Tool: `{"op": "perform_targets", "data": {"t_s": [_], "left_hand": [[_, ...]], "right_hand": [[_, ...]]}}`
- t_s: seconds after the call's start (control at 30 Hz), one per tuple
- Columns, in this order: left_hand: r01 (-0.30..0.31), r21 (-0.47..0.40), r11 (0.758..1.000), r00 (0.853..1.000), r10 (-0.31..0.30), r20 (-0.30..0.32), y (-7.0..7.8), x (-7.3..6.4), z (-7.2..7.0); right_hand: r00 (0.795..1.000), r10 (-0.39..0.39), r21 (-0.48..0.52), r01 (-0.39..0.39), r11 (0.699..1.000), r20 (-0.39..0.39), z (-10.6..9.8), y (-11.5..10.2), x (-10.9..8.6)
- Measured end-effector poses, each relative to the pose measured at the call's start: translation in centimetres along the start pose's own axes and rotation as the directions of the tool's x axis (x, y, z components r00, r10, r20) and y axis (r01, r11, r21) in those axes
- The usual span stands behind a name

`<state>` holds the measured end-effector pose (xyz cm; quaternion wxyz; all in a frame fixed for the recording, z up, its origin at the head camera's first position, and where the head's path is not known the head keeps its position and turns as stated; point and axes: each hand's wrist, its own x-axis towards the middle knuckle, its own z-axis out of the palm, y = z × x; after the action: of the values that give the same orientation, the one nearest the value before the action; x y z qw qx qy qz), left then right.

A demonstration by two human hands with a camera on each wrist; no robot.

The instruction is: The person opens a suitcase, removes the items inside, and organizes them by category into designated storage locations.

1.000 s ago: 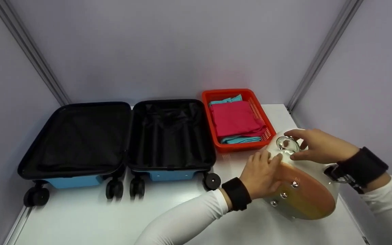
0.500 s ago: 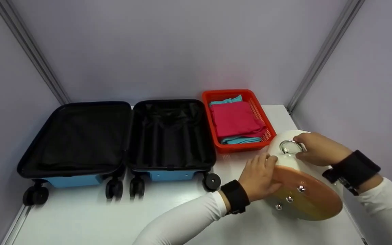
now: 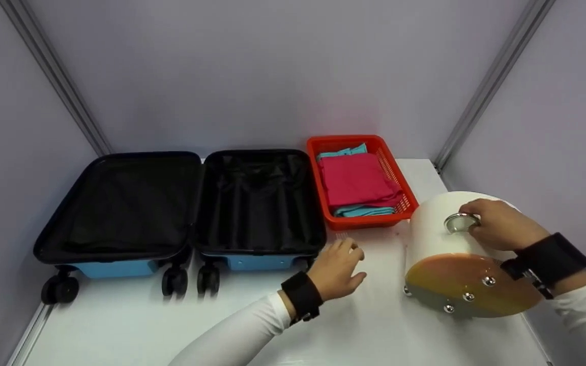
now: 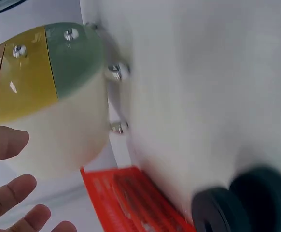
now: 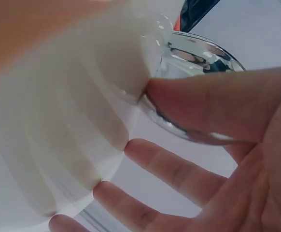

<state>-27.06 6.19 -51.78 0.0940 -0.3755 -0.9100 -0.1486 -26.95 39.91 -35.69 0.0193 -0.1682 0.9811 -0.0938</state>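
Note:
A glossy white barrel-shaped container [image 3: 433, 223] sits at the right of the table. Its near end is striped orange, yellow and green and bears several silver knobs; small silver feet [image 4: 117, 71] show in the left wrist view. My right hand [image 3: 501, 223] holds the silver ring handle [image 3: 457, 216] on its top. In the right wrist view the thumb lies against that ring, while the other fingertips touch the white surface. My left hand [image 3: 336, 269] hovers over the table left of the container, apart from it, fingers loosely bent and holding nothing.
A blue suitcase [image 3: 260, 262] with black lining lies spread wide at the left, its black wheels [image 3: 175, 281] facing me. Behind the container is a red basket [image 3: 364, 222] with folded pink cloth [image 3: 356, 178] and turquoise cloth [image 3: 364, 210]. Grey walls enclose the table.
My left hand has let go of the container and moved left. The right hand and the container have shifted right, and the container has turned so its striped end faces me more.

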Motion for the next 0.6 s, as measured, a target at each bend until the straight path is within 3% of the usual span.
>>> {"op": "perform_targets", "data": {"t_s": [0.2, 0.33, 0.47, 0.6], "left_hand": [[0.130, 0.097, 0.987, 0.991, -0.125, -0.054, -4.0, -2.7, -2.0], [0.210, 0.085, 0.974, 0.977, -0.206, -0.049, -6.2, -4.1, -2.8], [0.234, 0.071, 0.970, 0.972, -0.232, -0.033, -7.7, -5.6, -2.8], [0.221, 0.085, 0.971, 0.975, -0.219, -0.031, -8.6, -6.9, -2.4]], "right_hand": [[1.000, 0.000, -0.018, 0.000, 1.000, -0.024, 0.2, 1.1, 0.0], [0.996, 0.082, -0.017, -0.081, 0.997, 0.022, -0.2, 1.7, -0.2], [0.986, 0.156, -0.011, -0.155, 0.988, 0.066, -0.5, 2.4, -0.4], [0.984, 0.169, -0.009, -0.169, 0.986, 0.060, -0.5, 3.0, 0.0]]}}
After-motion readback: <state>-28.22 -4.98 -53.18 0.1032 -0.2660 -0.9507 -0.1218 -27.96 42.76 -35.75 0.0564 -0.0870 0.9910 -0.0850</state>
